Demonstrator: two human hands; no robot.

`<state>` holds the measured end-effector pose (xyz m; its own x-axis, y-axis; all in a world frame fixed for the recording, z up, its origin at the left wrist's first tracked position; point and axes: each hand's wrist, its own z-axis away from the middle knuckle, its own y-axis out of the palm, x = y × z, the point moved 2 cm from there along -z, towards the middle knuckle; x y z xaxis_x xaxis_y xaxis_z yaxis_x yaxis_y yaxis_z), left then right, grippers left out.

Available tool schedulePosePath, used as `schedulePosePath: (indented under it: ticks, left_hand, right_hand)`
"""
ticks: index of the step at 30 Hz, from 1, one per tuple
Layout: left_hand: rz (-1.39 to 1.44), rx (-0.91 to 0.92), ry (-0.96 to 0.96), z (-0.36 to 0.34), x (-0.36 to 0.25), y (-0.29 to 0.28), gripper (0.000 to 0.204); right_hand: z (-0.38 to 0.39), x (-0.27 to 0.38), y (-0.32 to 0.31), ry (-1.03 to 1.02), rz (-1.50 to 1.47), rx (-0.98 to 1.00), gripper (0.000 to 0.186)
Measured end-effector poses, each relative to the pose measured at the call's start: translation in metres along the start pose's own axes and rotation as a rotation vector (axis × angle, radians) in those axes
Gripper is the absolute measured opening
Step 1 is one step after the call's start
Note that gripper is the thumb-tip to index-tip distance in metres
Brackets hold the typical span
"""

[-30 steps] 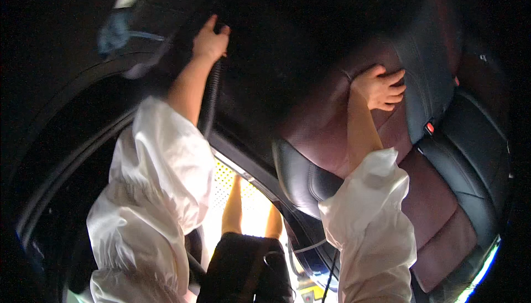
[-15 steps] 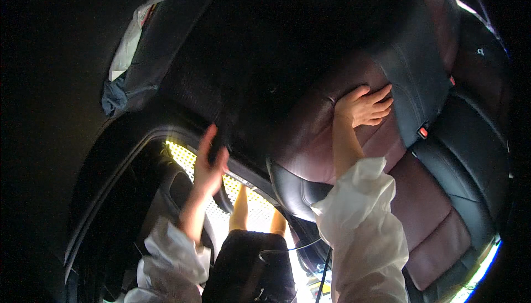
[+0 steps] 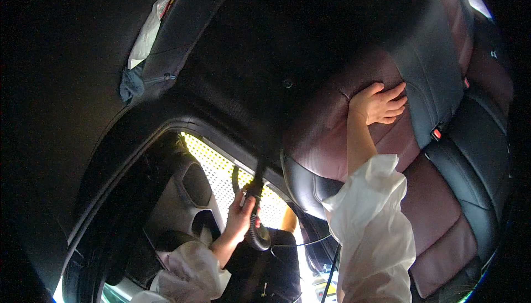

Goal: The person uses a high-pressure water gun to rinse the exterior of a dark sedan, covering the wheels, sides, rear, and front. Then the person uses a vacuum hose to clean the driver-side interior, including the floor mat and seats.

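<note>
My left hand (image 3: 241, 218), just inside the open car door, is closed round the handle end of a black ribbed vacuum hose (image 3: 259, 240). A dark narrow nozzle (image 3: 261, 171) points from it toward the dim footwell. The hose bends down in a loop below my fingers. On the dark-red and black rear seat (image 3: 319, 147), my right hand (image 3: 379, 104) lies flat with its fingers spread, pressing on the cushion and holding nothing.
The door panel (image 3: 176, 214) stands open at the left. A bright perforated floor (image 3: 207, 162) shows beyond the sill. A seat-belt buckle (image 3: 436, 134) sits at the seat's back. Upper left, a white packet (image 3: 146, 36) and a dark-blue cloth (image 3: 131, 84) stick out of a pocket.
My left hand, bare and blurred before, now grips the vacuum hose, which has come into view. My right hand stays on the seat; the whole view has shifted slightly.
</note>
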<state>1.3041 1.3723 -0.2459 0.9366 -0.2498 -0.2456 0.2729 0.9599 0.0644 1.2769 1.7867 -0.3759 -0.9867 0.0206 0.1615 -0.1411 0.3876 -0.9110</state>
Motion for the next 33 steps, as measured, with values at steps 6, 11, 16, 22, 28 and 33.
schedulePosePath:
  ticks: [6,11,16,22,28,33]
  left_hand:
    - [-0.189,-0.335,0.525,-0.144,-0.100,-0.043,0.061]
    - [-0.739,-0.406,0.536,-0.098,0.023,0.011,0.071]
    - [-0.079,0.022,0.007,-0.002,0.036,0.018,0.061]
    - [-0.023,-0.233,0.551,-0.113,-0.108,-0.006,0.061]
    - [-0.282,-0.308,0.558,-0.162,-0.072,0.029,0.073]
    - [-0.165,0.069,0.289,-0.072,0.023,0.012,0.069]
  right_hand:
    - [-0.001,0.005,-0.008,0.006,-0.020,0.003,0.064]
    - [0.006,0.004,0.000,-0.025,-0.022,-0.004,0.064]
    - [0.003,0.000,-0.003,-0.013,-0.010,-0.004,0.064]
    - [0.000,-0.004,-0.004,-0.010,0.004,-0.014,0.064]
    - [0.008,0.003,-0.001,-0.026,-0.008,0.005,0.064]
    - [0.002,-0.001,-0.001,0.001,-0.043,0.008,0.063]
